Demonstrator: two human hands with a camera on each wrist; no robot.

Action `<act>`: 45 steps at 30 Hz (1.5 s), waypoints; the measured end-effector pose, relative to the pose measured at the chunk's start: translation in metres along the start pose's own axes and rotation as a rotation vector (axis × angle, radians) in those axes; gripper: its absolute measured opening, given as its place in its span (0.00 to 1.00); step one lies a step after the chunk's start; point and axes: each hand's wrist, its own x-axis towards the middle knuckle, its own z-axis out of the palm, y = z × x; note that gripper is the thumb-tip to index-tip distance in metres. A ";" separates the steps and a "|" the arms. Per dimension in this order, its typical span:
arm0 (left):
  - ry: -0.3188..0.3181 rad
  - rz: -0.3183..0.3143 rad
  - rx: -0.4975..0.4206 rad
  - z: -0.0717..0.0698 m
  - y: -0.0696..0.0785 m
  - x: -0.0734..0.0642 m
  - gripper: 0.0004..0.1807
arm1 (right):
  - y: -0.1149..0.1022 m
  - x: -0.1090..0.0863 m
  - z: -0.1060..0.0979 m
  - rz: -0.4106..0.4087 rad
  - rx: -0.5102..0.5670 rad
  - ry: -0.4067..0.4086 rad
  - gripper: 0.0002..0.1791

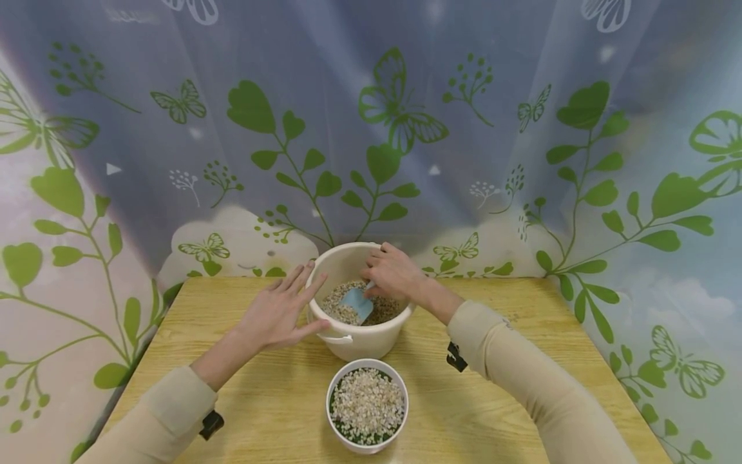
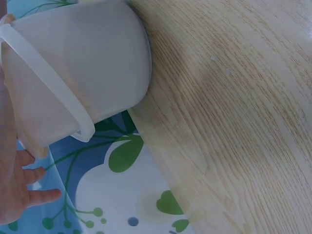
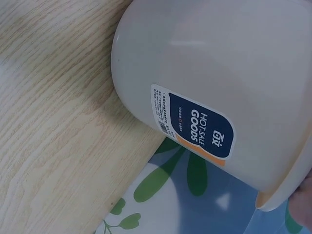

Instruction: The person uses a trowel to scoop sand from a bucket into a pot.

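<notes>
A cream bucket (image 1: 359, 341) stands near the back of the table, partly filled with tan granules (image 1: 382, 309). Inside it my right hand (image 1: 394, 274) grips the handle of a light-blue scoop (image 1: 357, 304), whose blade lies in the granules. My left hand (image 1: 284, 309) rests with spread, straight fingers against the bucket's left rim. In the left wrist view, that bucket's white handle (image 2: 53, 83) hangs down its side. In front of the bucket is a white pot (image 1: 329, 412) topped with pale granules (image 1: 368, 403), with green showing around their edge.
The wooden table (image 1: 481, 386) extends to both sides. Behind it hangs a curtain (image 1: 324, 77) printed with green leaves and butterflies. A label (image 3: 200, 126) is stuck on the bucket's side. Two small pale bits (image 2: 227, 71) lie on the wood.
</notes>
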 end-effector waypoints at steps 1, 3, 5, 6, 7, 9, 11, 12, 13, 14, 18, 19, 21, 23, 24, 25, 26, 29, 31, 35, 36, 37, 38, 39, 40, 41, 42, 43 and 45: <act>0.001 0.000 -0.002 0.000 0.000 0.000 0.52 | 0.000 0.000 0.000 0.002 0.007 -0.003 0.22; 0.001 0.000 -0.005 0.000 0.000 0.000 0.52 | 0.001 0.000 0.001 0.005 0.014 -0.007 0.22; -0.001 -0.002 -0.006 0.000 0.000 0.000 0.52 | 0.001 0.000 0.001 0.005 0.022 -0.008 0.22; 0.000 -0.002 -0.005 0.000 0.000 0.000 0.52 | 0.001 0.000 0.001 0.005 0.028 -0.006 0.23; -0.001 -0.003 -0.006 0.000 0.000 0.000 0.52 | 0.001 0.000 0.001 0.004 0.033 -0.006 0.23; 0.001 -0.002 -0.005 0.000 0.000 0.000 0.52 | 0.001 0.000 0.002 0.004 0.047 -0.003 0.23; 0.002 -0.003 -0.005 0.000 0.000 0.000 0.53 | 0.001 0.000 0.001 0.005 0.063 -0.002 0.23; 0.003 -0.002 -0.005 0.000 0.000 0.000 0.53 | 0.001 0.000 0.001 0.005 0.070 -0.001 0.23; 0.003 -0.002 -0.005 0.000 0.000 0.000 0.53 | 0.001 -0.001 0.001 0.005 0.078 0.000 0.23; 0.004 -0.002 -0.005 0.000 0.000 0.000 0.53 | 0.001 -0.001 0.001 0.006 0.090 0.002 0.22; 0.007 -0.004 -0.007 0.000 0.000 0.000 0.53 | 0.001 -0.002 0.001 0.007 0.131 0.007 0.22; 0.007 -0.005 -0.008 0.000 0.000 0.000 0.53 | 0.001 -0.002 0.001 0.007 0.140 0.008 0.22; 0.007 -0.005 -0.009 0.000 0.000 0.000 0.52 | 0.001 -0.002 0.001 0.008 0.149 0.008 0.22; 0.005 -0.005 -0.010 0.000 -0.001 0.000 0.52 | 0.001 -0.002 0.001 0.008 0.152 0.011 0.22; 0.004 -0.006 -0.010 0.000 -0.001 0.000 0.52 | 0.001 -0.002 0.001 0.008 0.155 0.011 0.22; 0.003 -0.006 -0.010 0.000 -0.001 0.000 0.52 | 0.001 -0.002 0.000 0.009 0.159 0.011 0.22; 0.002 -0.005 -0.009 0.001 -0.001 0.000 0.52 | 0.000 -0.002 0.000 0.009 0.163 0.010 0.22; 0.002 -0.005 -0.008 0.001 -0.001 0.000 0.52 | 0.000 -0.003 0.000 0.009 0.170 0.009 0.22; 0.003 -0.004 -0.007 0.001 -0.001 0.000 0.52 | 0.001 -0.003 0.000 0.008 0.174 0.011 0.22; 0.006 -0.002 -0.003 0.001 -0.001 0.000 0.52 | 0.002 -0.003 0.000 0.004 0.177 0.016 0.22; 0.007 -0.001 -0.002 0.000 -0.001 0.000 0.52 | 0.002 -0.004 0.000 0.004 0.180 0.018 0.22; 0.008 0.000 -0.001 0.000 -0.001 0.000 0.52 | 0.003 -0.004 -0.001 0.003 0.183 0.020 0.22; 0.006 -0.001 0.000 -0.001 -0.001 0.000 0.52 | 0.003 -0.004 -0.001 0.003 0.185 0.020 0.23; 0.006 -0.001 0.002 -0.001 -0.001 0.000 0.52 | 0.003 -0.004 -0.001 0.005 0.191 0.017 0.23; 0.005 -0.001 0.001 -0.001 -0.001 0.000 0.52 | 0.004 -0.004 -0.002 0.006 0.200 0.014 0.23; 0.004 -0.001 0.003 -0.001 -0.001 0.000 0.52 | 0.004 -0.005 -0.002 0.007 0.208 0.015 0.23; 0.003 -0.002 0.001 -0.001 0.000 0.000 0.52 | 0.004 -0.005 -0.001 0.010 0.214 0.011 0.23; 0.002 -0.003 0.002 -0.001 -0.001 0.000 0.53 | 0.004 -0.005 -0.002 0.012 0.222 0.007 0.24; 0.002 -0.003 0.002 -0.001 0.000 0.000 0.53 | 0.005 -0.006 -0.002 0.017 0.229 0.001 0.24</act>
